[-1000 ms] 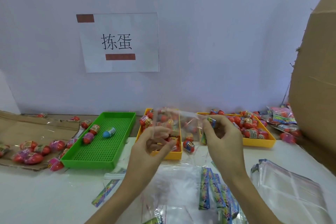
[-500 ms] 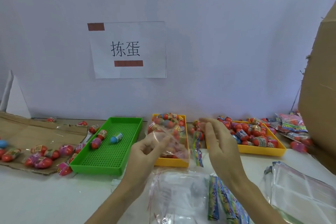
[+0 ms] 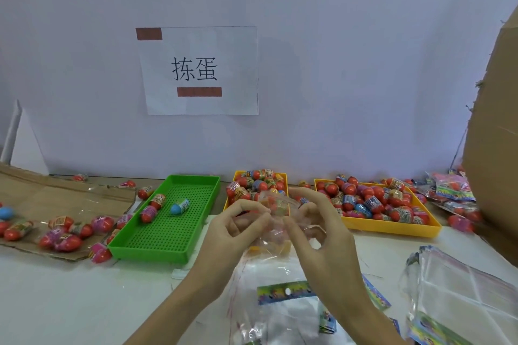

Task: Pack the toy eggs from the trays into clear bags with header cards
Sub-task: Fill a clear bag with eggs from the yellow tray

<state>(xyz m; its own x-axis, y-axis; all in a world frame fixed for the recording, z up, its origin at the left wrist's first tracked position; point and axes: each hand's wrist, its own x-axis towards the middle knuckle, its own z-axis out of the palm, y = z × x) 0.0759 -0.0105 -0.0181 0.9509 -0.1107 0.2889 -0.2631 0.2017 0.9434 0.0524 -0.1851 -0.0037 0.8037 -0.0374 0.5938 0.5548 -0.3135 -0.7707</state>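
Pinching a blurred clear bag [image 3: 276, 221], both hands' grips hide its contents.

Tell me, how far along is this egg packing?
Early to midway, I'd judge. Done: filled packs appear piled at far right. In hand: both hands, left hand and right hand, pinch a clear bag. Left: two yellow trays heaped with eggs, three in the green tray, plus empty bags.

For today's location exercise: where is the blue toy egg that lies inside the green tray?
In the head view, left of centre, the blue toy egg lies in the green tray, just right of two red eggs.
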